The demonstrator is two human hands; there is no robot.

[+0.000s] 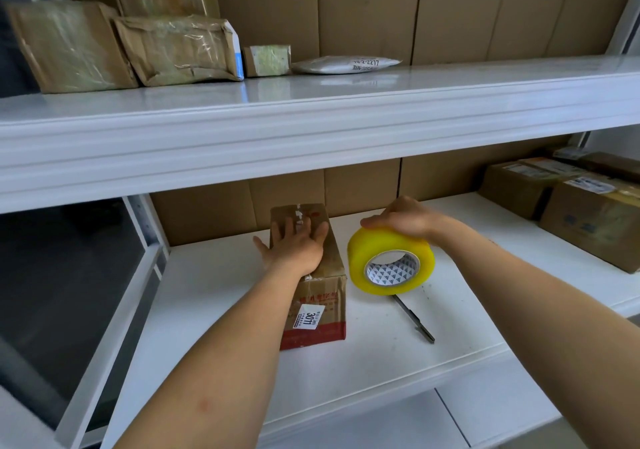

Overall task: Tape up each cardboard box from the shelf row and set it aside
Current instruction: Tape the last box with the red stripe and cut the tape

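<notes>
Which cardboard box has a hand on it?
The narrow box with the 3011 label; the left hand presses its top. The boxes at right sit untouched.

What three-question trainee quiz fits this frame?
1. True or false: the left hand lies flat on the box.
2. What does the right hand hold?
3. The cutter lies: A) on the upper shelf B) on the lower shelf, by the tape C) on the box.
Key: 1 true; 2 the tape; 3 B.
</notes>
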